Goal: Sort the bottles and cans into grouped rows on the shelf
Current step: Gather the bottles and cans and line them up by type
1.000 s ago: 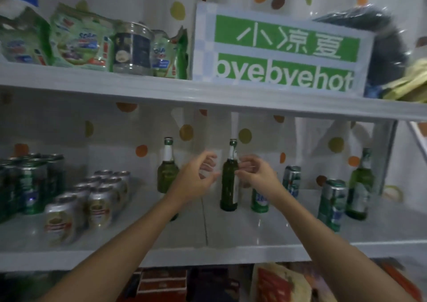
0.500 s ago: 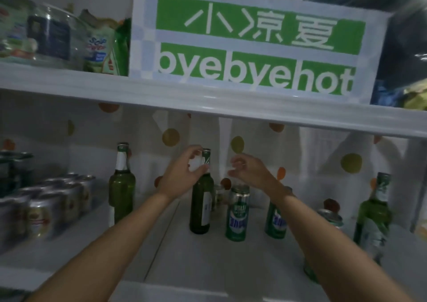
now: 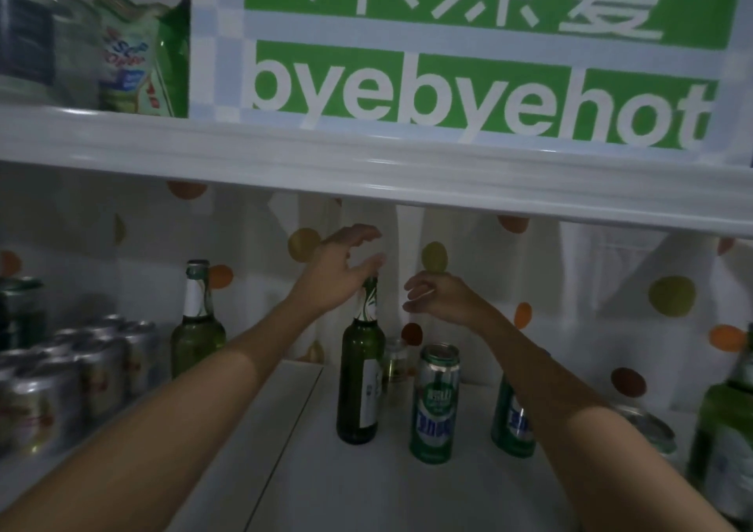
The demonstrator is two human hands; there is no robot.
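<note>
- Left hand [image 3: 346,275] — fingers spread and straight, thumb edge touching the top of the dark green bottle [image 3: 360,381], not curled round it.
- Right hand [image 3: 442,299] — fingers loosely curled, holding nothing, just right of the bottle's neck.
- The bottle stands upright on the white shelf [image 3: 318,491], with a green can [image 3: 435,405] just beside it on the right.
- Second green bottle [image 3: 197,328] and silver cans [image 3: 61,389] stand further left.

Green-and-white sign [image 3: 468,95] reading "byebyehot" up top. Green snack bag [image 3: 134,59] just left of it, clear jar [image 3: 36,42] further left. Polka-dot curtain [image 3: 611,287] behind.
</note>
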